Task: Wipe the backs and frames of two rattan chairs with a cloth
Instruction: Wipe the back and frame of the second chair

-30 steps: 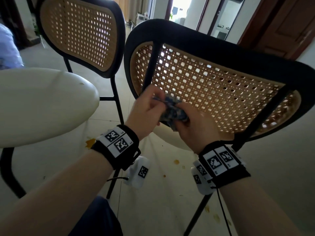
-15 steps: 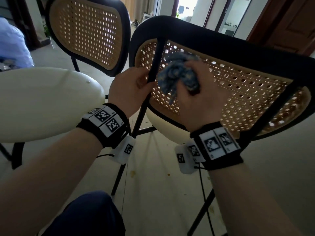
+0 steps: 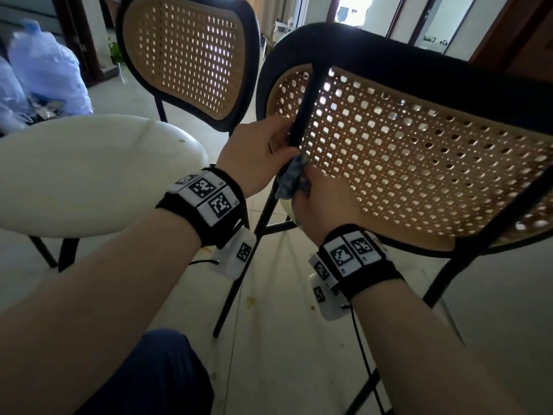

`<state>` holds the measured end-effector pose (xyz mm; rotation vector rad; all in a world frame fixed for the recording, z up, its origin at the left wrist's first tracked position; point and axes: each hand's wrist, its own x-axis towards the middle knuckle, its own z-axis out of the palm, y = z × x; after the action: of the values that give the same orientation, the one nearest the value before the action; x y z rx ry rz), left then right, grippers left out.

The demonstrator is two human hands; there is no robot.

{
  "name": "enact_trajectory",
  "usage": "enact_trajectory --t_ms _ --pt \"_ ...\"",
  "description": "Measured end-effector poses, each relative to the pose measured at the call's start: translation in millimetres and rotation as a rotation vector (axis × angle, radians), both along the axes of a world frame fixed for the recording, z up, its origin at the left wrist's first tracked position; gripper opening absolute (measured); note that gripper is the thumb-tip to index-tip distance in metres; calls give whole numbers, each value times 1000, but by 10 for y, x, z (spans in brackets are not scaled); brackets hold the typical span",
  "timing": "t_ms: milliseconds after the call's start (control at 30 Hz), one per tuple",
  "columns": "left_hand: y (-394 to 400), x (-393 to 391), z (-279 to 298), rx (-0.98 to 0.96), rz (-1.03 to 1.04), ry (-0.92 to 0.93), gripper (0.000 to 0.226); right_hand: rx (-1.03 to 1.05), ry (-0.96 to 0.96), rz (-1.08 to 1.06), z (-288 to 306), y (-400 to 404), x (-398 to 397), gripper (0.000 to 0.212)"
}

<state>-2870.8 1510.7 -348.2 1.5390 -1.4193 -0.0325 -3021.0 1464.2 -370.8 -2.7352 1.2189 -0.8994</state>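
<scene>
Bunched blue cloth (image 3: 291, 177) against chair upright (image 3: 302, 115)

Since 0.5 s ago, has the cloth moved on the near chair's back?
Yes. The cloth, held by the right hand, has gone down the black upright bar, from near the backrest's top to just below the left hand.

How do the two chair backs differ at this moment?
The near chair back is tilted toward the camera; the far chair back stands upright. The left hand grips the near back's strut and the right hand holds a cloth against it; the far one is untouched. Both have rattan in black frames.
</scene>
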Motion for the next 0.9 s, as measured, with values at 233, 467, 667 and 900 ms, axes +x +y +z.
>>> enact_trajectory --t_ms 233,467,667,900 --pt "-28 -216 -197 -66 117 40 35 90 157 -70 102 71 71 21" --pt "-103 -308 -299 -121 193 79 31 118 175 -94 59 117 -407 23" --pt "-119 -388 -317 -139 218 153 35 122 130 -259 -13 42 -1128 19" --pt "-122 -375 -338 -130 207 147 33 161 63 -547 -16 -66 -1826 28"
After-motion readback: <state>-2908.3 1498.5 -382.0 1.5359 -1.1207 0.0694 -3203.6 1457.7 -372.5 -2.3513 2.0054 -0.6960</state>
